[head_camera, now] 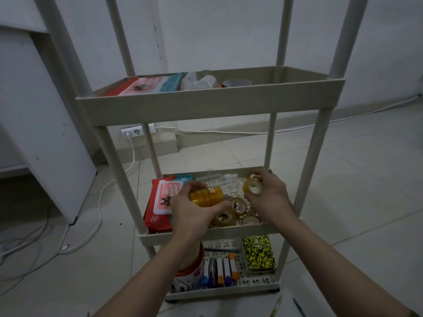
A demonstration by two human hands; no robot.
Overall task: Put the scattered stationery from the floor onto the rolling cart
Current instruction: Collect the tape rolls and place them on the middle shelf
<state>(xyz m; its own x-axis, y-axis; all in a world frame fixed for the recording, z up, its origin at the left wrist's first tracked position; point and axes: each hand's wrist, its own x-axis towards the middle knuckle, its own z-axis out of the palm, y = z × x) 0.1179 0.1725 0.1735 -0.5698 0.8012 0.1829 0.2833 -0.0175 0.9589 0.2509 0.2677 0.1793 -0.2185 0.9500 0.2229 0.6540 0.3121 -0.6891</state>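
Over the rolling cart's middle shelf (206,235), the left hand (194,209) grips a sleeve of yellow tape rolls (207,196) lying crosswise, while the right hand (266,195) pinches a single tape roll (253,187) just beside it.

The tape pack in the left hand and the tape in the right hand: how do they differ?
The tape pack in the left hand is a long tube of several yellow-orange rolls, lying sideways; the tape roll in the right hand is far shorter, its open core facing the camera. The pack shows a printed label; the roll shows none. Both are yellowish and held over the cart's middle shelf.
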